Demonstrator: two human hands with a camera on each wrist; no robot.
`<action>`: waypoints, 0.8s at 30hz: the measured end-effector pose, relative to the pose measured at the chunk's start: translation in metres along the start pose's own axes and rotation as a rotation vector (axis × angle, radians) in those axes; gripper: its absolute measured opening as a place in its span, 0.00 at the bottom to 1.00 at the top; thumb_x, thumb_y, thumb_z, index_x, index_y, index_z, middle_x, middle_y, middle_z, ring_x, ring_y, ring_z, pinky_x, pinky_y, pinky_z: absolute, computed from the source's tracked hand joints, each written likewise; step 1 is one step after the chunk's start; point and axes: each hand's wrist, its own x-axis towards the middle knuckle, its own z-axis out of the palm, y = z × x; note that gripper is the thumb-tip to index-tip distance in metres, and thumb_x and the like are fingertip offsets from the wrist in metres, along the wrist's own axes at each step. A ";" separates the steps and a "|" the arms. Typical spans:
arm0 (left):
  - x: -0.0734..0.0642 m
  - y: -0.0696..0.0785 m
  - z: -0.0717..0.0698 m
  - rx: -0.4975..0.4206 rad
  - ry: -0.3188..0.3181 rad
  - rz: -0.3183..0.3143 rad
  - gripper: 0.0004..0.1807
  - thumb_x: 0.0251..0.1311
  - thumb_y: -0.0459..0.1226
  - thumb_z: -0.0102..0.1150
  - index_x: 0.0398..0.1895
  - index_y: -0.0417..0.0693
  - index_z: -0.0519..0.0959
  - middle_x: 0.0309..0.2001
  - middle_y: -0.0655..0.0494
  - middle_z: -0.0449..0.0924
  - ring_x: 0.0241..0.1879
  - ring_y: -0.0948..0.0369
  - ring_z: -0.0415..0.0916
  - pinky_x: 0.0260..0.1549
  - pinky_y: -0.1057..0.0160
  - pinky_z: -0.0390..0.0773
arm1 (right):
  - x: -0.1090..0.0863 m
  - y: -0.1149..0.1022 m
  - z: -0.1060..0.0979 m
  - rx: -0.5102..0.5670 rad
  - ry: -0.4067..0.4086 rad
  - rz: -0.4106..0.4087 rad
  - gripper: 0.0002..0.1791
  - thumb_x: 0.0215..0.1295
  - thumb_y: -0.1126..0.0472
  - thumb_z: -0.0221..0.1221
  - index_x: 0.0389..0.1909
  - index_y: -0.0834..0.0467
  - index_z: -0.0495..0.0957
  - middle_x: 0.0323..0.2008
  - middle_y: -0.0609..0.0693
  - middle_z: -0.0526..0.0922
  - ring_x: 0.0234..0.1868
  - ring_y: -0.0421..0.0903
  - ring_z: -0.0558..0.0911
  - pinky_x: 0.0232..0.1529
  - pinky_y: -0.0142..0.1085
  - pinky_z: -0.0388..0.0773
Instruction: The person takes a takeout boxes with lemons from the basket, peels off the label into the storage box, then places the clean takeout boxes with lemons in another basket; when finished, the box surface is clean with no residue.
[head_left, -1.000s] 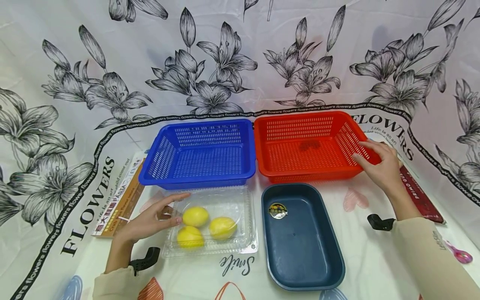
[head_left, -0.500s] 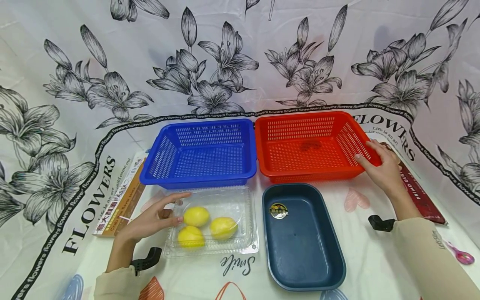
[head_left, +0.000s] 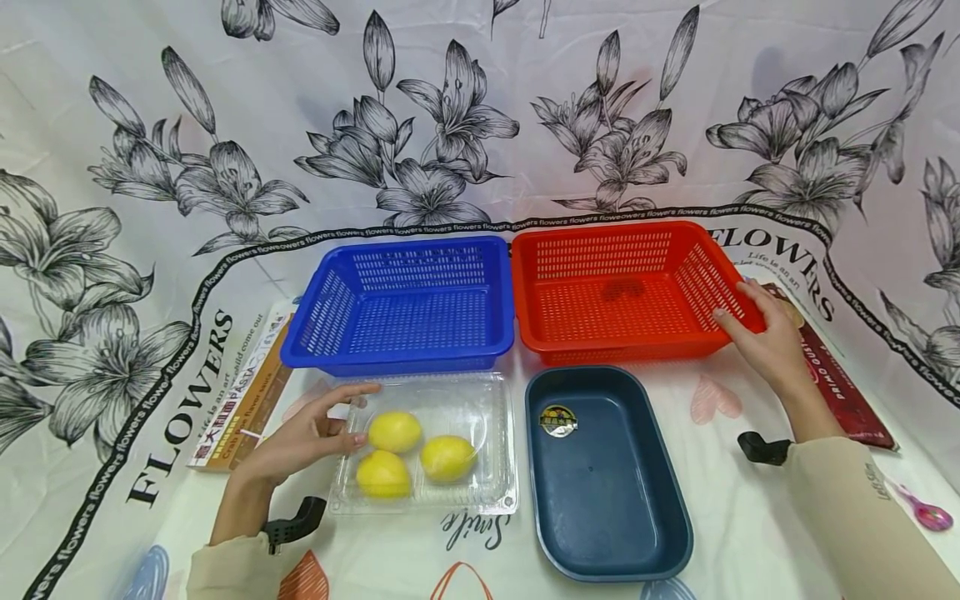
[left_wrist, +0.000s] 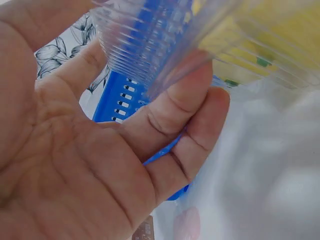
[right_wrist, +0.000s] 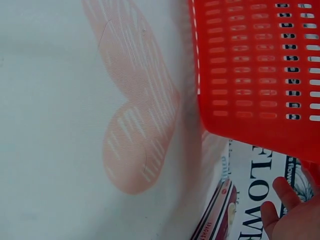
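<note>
A clear plastic clamshell box (head_left: pixel 480 408) lies in front of the blue basket, with three lemons (head_left: pixel 448 458) inside. My left hand (head_left: pixel 300 437) grips its left side. Seen from the left wrist, the fingers (left_wrist: pixel 175 107) curl under the ribbed plastic wall of the box. At the right end of the red basket (head_left: pixel 622 350), my right hand (head_left: pixel 772 342) holds the rim, thumb toward the inside. In the right wrist view, part of the right hand (right_wrist: pixel 300 220) shows below the basket's corner, the rest cut off by the frame.
The blue basket (head_left: pixel 397 362) stands left of the red one. A dark blue tray (head_left: pixel 600 483) sits front centre. Pasta packets (head_left: pixel 240 400) lie at far left, a dark red spaghetti packet (head_left: pixel 843 387) under the right wrist, and a pink spoon (head_left: pixel 930 515) at far right.
The view has shifted very slightly. Both hands keep their places at the box and the red basket; the right thumb and fingers sit a little closer about the rim.
</note>
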 end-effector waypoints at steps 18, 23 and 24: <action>-0.012 0.017 -0.003 -0.013 -0.004 0.040 0.37 0.67 0.29 0.61 0.77 0.46 0.60 0.73 0.57 0.60 0.34 0.62 0.83 0.37 0.63 0.85 | -0.005 0.000 -0.002 -0.003 0.009 0.019 0.38 0.73 0.43 0.54 0.80 0.48 0.57 0.83 0.47 0.51 0.78 0.60 0.59 0.70 0.28 0.66; -0.016 0.023 -0.005 0.002 0.001 0.066 0.36 0.68 0.27 0.59 0.77 0.46 0.60 0.73 0.58 0.60 0.33 0.62 0.82 0.36 0.63 0.84 | -0.003 0.000 0.000 0.015 0.013 0.007 0.37 0.73 0.44 0.54 0.80 0.49 0.58 0.82 0.47 0.51 0.79 0.59 0.59 0.67 0.21 0.65; -0.017 0.024 -0.006 0.000 -0.003 0.070 0.36 0.68 0.27 0.59 0.77 0.46 0.60 0.73 0.56 0.59 0.33 0.62 0.81 0.36 0.63 0.84 | -0.003 0.000 0.001 0.021 0.011 0.009 0.38 0.73 0.44 0.54 0.80 0.49 0.58 0.82 0.46 0.51 0.79 0.58 0.59 0.66 0.19 0.64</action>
